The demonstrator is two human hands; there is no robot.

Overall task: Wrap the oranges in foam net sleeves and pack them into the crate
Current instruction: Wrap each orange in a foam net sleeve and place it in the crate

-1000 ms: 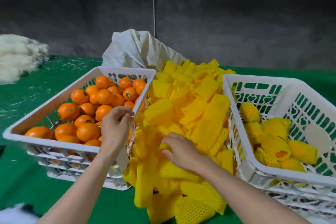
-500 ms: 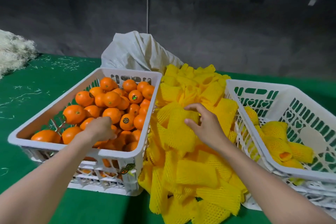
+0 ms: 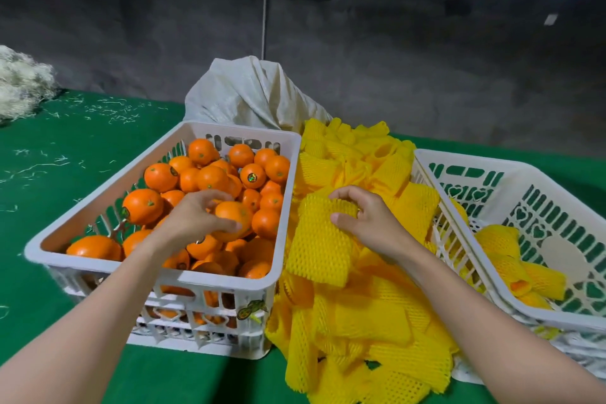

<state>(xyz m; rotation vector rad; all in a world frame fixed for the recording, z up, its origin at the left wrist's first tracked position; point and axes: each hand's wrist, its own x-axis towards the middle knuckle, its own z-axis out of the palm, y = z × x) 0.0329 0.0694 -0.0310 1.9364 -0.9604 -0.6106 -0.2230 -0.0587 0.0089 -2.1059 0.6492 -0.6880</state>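
A white crate (image 3: 157, 267) on the left holds several bare oranges. My left hand (image 3: 193, 220) is inside it and grips one orange (image 3: 233, 218) lifted slightly above the others. Between the crates lies a pile of yellow foam net sleeves (image 3: 360, 305). My right hand (image 3: 367, 223) pinches the top edge of one flat sleeve (image 3: 319, 246) on that pile. The white crate on the right (image 3: 459, 239) contains a few oranges wrapped in yellow sleeves (image 3: 511, 266).
A white cloth sack (image 3: 252, 95) stands behind the sleeve pile. A heap of pale shredded fibre (image 3: 23, 85) sits at the far left on the green table cover (image 3: 65, 147), with loose strands scattered nearby. A dark wall runs behind.
My left hand went down into the left crate and closed around an orange. My right hand moved up the sleeve pile and took hold of one sleeve.
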